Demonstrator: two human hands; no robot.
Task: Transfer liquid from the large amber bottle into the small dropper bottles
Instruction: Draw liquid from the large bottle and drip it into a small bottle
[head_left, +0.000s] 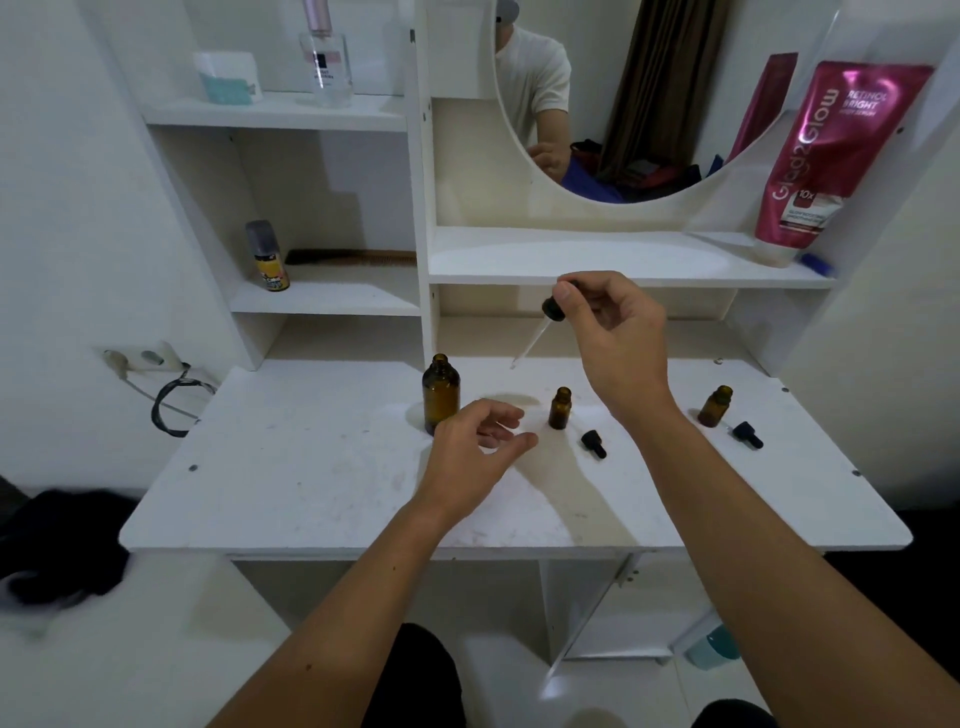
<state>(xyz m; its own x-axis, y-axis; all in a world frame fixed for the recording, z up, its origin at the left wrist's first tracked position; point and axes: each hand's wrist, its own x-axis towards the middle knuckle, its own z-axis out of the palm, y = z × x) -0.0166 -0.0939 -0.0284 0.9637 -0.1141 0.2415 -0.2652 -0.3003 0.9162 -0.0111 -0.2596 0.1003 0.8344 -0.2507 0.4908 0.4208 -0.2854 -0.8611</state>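
Note:
The large amber bottle (441, 393) stands uncapped on the white table (291, 467), left of centre. My right hand (613, 332) pinches the black bulb of a glass dropper (540, 325) held in the air, its tip slanting down to the left between the two nearer bottles. My left hand (475, 441) hovers with relaxed fingers just right of the large bottle, holding nothing. A small amber bottle (560, 408) stands open beside its black dropper cap (594, 443). Another small amber bottle (715, 406) stands at the right with its dropper cap (747, 434) lying beside it.
White shelves rise behind the table, with a small spray can (270, 257), a comb (353, 257), a perfume bottle (324, 57) and a pink pouch (831, 156). A round mirror (649, 93) hangs above. A wall socket and black cable (171, 400) sit left.

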